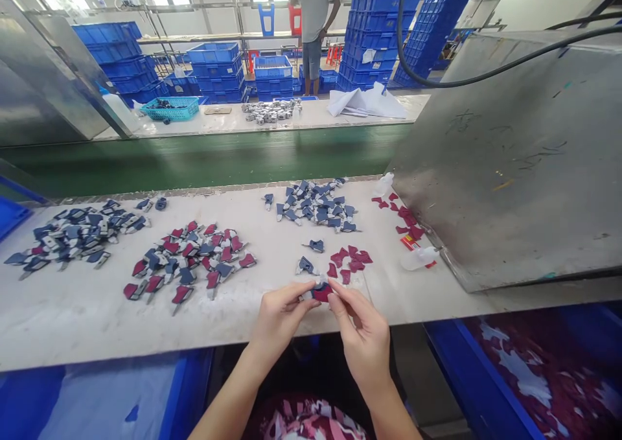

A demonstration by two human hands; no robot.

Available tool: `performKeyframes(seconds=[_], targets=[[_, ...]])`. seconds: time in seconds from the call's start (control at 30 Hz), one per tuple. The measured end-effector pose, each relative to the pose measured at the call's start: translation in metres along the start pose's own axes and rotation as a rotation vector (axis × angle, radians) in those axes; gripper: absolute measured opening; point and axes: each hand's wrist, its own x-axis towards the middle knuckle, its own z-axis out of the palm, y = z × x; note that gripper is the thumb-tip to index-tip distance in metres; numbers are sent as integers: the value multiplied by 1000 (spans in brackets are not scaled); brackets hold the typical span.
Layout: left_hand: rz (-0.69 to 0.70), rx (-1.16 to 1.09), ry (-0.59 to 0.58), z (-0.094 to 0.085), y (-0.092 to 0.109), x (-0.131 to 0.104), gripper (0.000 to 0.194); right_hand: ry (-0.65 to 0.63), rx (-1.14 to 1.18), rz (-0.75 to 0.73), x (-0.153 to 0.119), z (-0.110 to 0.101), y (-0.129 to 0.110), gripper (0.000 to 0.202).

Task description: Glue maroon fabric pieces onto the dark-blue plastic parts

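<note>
Low centre of frame: left hand [279, 313] and right hand [362, 330] pinch one red piece [321, 291] between fingertips; best kept square, pressed evenly.

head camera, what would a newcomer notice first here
Both hands, left hand and right hand, pinch one small red and grey piece at the table's near edge. Piles of similar pieces are spread across the table, beside a slanted metal sheet at right.

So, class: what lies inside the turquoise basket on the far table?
The turquoise basket holds small dark items, too distant to identify. Its mesh wall hides whatever lies lower down. Beside it sits a heap of grey parts.
</note>
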Motion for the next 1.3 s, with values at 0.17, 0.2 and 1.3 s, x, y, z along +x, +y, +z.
performKeyframes(seconds=[0.17,0.2,1.3], targets=[[-4,-17,13,0,8,-4,22,59,-54,-24,-2,1,-1,14],[-26,-36,15,0,9,-5,22,71,-75,-54,-2,1,-2,11],[-236,-321,82,13,33,-18,51,-174,323,49,5,-15,2,20]])
